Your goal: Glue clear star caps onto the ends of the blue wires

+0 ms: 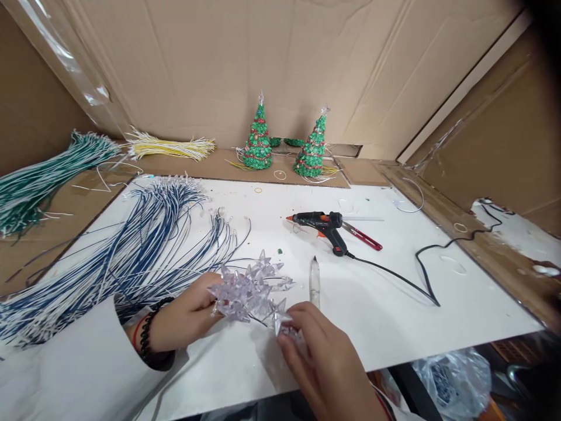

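Clear plastic stars (252,290) in both hands, white tabletop (394,304), cardboard walls (263,58)

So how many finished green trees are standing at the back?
2. One tree stands left of centre against the cardboard wall; the other tree stands just right of it. None seems hidden.

Glue gun (326,227) (corded), two green trees (258,140) behind.
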The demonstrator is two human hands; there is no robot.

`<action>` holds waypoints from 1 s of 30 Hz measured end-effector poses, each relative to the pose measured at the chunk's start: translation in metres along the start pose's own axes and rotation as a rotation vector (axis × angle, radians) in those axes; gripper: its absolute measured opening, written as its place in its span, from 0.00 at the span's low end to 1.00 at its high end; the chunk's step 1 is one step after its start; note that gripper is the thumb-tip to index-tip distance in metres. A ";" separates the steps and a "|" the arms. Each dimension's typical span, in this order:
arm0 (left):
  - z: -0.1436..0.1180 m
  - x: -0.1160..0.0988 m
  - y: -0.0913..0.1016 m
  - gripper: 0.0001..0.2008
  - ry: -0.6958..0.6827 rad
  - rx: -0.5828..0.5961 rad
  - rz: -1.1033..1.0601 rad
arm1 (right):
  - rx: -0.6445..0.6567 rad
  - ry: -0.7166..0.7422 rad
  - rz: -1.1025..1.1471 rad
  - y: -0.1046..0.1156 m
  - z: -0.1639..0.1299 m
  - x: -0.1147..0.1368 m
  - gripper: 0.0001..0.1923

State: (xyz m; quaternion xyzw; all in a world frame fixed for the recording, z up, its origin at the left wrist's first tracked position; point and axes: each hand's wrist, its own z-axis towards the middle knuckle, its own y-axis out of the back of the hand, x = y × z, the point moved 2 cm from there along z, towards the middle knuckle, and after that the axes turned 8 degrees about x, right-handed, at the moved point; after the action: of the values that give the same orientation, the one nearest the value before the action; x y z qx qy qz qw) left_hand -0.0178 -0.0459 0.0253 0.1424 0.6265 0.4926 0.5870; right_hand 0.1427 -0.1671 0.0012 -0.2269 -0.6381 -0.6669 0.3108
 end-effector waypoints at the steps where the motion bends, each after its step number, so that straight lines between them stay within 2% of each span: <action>1: 0.000 0.000 0.001 0.25 0.005 -0.005 -0.031 | -0.023 -0.026 0.069 0.001 0.000 0.001 0.06; 3: 0.000 0.000 0.002 0.26 0.026 -0.007 -0.108 | -0.050 -0.085 0.262 0.001 0.001 0.002 0.06; 6: 0.002 0.001 0.004 0.25 0.086 0.050 -0.215 | -0.022 -0.143 0.711 -0.004 0.009 0.005 0.06; 9: 0.003 0.002 0.003 0.22 0.136 0.133 -0.314 | 0.023 -0.130 1.109 -0.008 0.019 0.011 0.07; 11: 0.003 0.003 0.002 0.19 0.150 0.147 -0.372 | 0.029 -0.085 1.225 -0.010 0.024 0.013 0.08; 18: -0.001 0.008 -0.004 0.14 0.160 0.145 -0.557 | 0.005 -0.060 1.139 -0.020 0.021 0.009 0.06; 23: 0.001 0.003 -0.002 0.16 0.111 0.115 -0.511 | -0.008 -0.052 1.197 -0.019 0.022 0.006 0.07; 27: 0.001 0.000 -0.001 0.12 0.070 0.077 -0.412 | -0.040 -0.088 1.265 -0.019 0.023 0.007 0.07; 30: 0.001 0.001 -0.003 0.08 0.028 0.099 -0.350 | -0.059 -0.092 1.258 -0.016 0.025 0.008 0.07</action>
State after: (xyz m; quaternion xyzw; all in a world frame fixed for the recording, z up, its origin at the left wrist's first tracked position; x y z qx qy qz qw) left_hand -0.0162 -0.0463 0.0228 0.0531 0.6732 0.3533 0.6474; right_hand 0.1235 -0.1431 -0.0023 -0.5958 -0.3765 -0.3633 0.6093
